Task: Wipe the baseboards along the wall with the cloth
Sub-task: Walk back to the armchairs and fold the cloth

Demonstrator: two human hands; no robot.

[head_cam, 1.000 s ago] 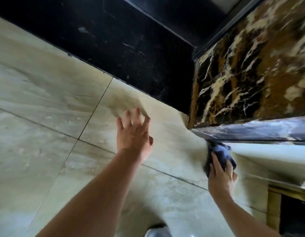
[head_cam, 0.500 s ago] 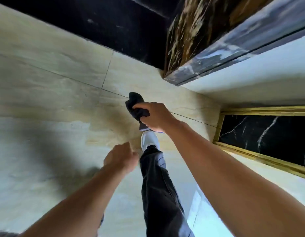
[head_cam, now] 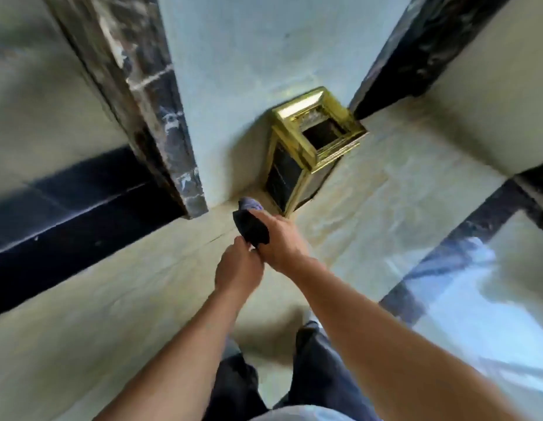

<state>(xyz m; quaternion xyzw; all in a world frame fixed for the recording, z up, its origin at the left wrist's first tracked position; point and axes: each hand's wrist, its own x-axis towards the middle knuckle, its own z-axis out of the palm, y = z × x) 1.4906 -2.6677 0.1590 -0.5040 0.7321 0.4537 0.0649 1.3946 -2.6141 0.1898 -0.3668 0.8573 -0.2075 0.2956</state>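
Note:
I stand over a beige marble floor. My right hand (head_cam: 281, 244) holds a dark blue cloth (head_cam: 251, 225) bunched in its fingers, in the air in front of me. My left hand (head_cam: 238, 270) is closed just below it and its fingertips pinch the cloth's lower edge. A black baseboard (head_cam: 66, 220) runs along the wall on the left, up to a dark marble door trim (head_cam: 161, 141). Another black baseboard (head_cam: 395, 65) lies at the upper right. Both hands are well away from the baseboards.
A gold-framed black bin (head_cam: 306, 156) stands against the white wall (head_cam: 249, 71) straight ahead. A glossy panel with a dark frame (head_cam: 464, 238) reflects light on the right. My dark trousers (head_cam: 319, 372) show at the bottom.
I have risen from a crouch at the floor to standing. The view swung to the wall and bin. My left hand came up to the cloth in my right hand.

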